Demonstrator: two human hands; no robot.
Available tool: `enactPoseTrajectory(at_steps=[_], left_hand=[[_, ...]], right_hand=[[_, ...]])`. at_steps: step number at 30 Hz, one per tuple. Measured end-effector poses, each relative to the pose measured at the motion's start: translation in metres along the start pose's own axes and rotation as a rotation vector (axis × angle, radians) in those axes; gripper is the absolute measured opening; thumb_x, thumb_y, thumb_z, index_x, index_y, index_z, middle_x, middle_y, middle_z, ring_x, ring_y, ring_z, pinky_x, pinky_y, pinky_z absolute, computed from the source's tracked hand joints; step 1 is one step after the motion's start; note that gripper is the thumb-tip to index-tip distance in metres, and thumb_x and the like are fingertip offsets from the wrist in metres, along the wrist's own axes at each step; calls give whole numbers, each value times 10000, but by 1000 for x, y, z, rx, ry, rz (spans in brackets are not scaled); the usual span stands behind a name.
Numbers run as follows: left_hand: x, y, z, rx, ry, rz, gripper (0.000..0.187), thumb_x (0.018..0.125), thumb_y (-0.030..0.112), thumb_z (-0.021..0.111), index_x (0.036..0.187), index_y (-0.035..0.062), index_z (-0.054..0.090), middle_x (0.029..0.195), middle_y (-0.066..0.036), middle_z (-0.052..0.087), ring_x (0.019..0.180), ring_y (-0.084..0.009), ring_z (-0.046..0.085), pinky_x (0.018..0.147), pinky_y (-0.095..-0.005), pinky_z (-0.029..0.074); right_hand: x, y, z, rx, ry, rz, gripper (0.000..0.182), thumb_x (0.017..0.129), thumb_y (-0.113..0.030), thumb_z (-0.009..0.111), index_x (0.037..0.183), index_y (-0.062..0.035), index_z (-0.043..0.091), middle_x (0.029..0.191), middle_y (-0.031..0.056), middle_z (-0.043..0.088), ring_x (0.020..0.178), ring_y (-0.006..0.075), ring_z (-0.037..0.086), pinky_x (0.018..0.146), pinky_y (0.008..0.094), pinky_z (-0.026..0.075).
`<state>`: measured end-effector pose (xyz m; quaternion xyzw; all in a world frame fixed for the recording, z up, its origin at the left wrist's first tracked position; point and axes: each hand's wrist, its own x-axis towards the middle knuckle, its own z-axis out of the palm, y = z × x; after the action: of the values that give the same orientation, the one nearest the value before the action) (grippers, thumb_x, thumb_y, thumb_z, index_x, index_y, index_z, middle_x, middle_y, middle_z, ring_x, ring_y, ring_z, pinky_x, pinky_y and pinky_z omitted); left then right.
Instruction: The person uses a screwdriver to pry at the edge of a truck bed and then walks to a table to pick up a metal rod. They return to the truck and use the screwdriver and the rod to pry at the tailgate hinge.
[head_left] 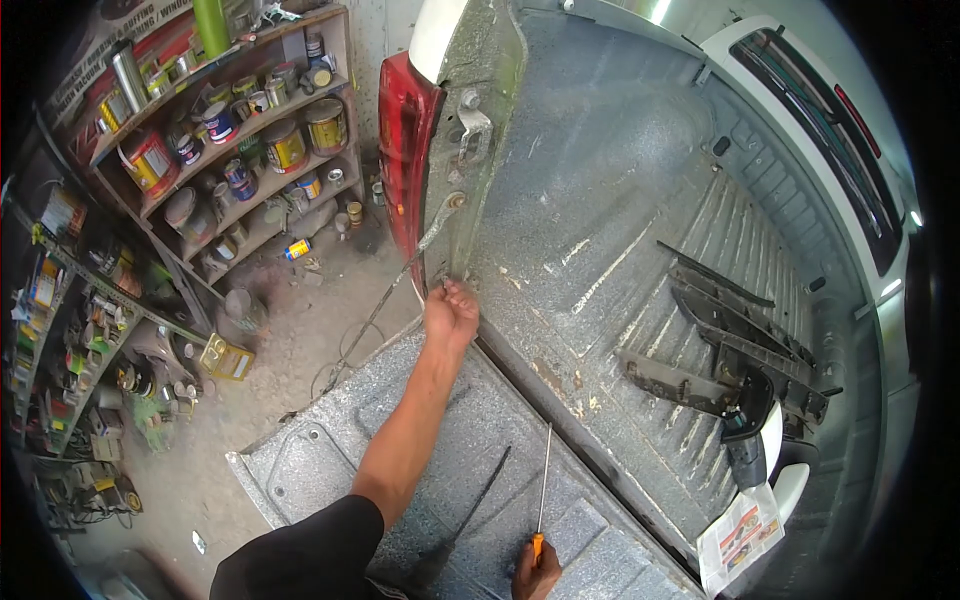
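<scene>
My left hand (pixel 452 312) reaches up to the lower end of the truck bed's corner post (pixel 478 215), beside the red tail light (pixel 400 160). Its fingers are bent and pinched together against the post; whatever is between them is too small to make out. Above it, a tailgate stay (pixel 430 235) hangs from a bolt on the post, and higher up sits a metal striker loop (pixel 470 128). Low in the view, my right hand (pixel 537 574) is closed around the orange handle of a screwdriver (pixel 545 490), its long shaft pointing up over the lowered tailgate (pixel 400 480).
Dark trim strips (pixel 740 325), a side mirror (pixel 755 425) and a newspaper (pixel 742 540) lie in the ribbed truck bed (pixel 590 250). Wooden shelves (pixel 270 180) of paint cans stand at the left. A yellow-rimmed container (pixel 227 358) sits on the dusty floor.
</scene>
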<state>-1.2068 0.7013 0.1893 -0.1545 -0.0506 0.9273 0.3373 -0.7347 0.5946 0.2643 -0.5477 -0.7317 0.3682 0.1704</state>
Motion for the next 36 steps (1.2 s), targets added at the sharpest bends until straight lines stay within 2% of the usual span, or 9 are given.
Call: enactPoseTrajectory(at_steps=[5,9,11,17,19,22,25,28,36], left_hand=[[-17,-13,15,210,200,100,264,1084,226,424,1037,50,615,814,-34,588,669,-125,545,588,-263,467],[-39,-16,19,544,125,128,274,1093,270,460,1113,53,627,864,-14,599,737,-123,566,657,-270,486],[-75,-13,37,780,47,112,290,1100,285,450,1143,54,620,890,4,579,771,-111,551,710,-277,488],[-178,70,16,1744,-306,-198,338,1072,329,539,1181,40,674,949,11,610,793,-74,562,730,-252,468],[-224,87,8,1881,-202,-347,290,1058,272,580,1179,32,687,955,14,593,798,-87,553,717,-271,478],[-289,80,8,2079,-402,-47,201,996,177,660,1147,55,713,959,-50,618,796,-178,606,692,-320,511],[-323,77,17,2416,-607,225,195,945,127,696,1132,80,727,952,-108,611,818,-260,633,702,-358,533],[-329,81,6,2538,-693,347,229,917,103,702,1144,97,729,952,-134,593,844,-303,635,728,-382,543],[-327,87,1,2584,-777,378,374,901,99,708,1268,52,659,1029,-151,578,881,-331,629,767,-397,547]], right_hand=[[-2,-4,-5,-13,-28,42,332,1006,-185,621,1180,97,630,826,178,647,725,233,566,642,395,491],[0,-7,-13,-29,-161,134,403,999,-187,640,1299,81,604,971,236,697,836,223,637,720,372,526],[7,11,-5,-39,-40,-128,256,947,-116,660,1124,68,643,862,225,664,732,294,651,645,398,500],[-15,10,-20,-129,-45,-237,183,900,-67,694,1040,47,666,805,226,638,701,388,639,616,452,496],[-18,10,-18,-114,-12,-305,178,884,-62,707,1028,34,665,801,231,631,710,424,627,611,478,498],[-26,15,-18,-116,-20,-339,208,901,-72,704,1070,44,669,802,203,645,669,346,631,598,447,497],[-32,1,-16,283,-154,-30,256,935,-97,688,1136,60,663,792,127,644,654,211,604,584,382,490],[-15,-38,-24,554,-334,19,223,991,-139,641,1110,48,663,696,3,587,556,78,557,487,255,434],[41,-154,-35,595,-375,-349,371,982,-96,646,1335,5,595,806,8,615,621,80,579,555,237,481]])
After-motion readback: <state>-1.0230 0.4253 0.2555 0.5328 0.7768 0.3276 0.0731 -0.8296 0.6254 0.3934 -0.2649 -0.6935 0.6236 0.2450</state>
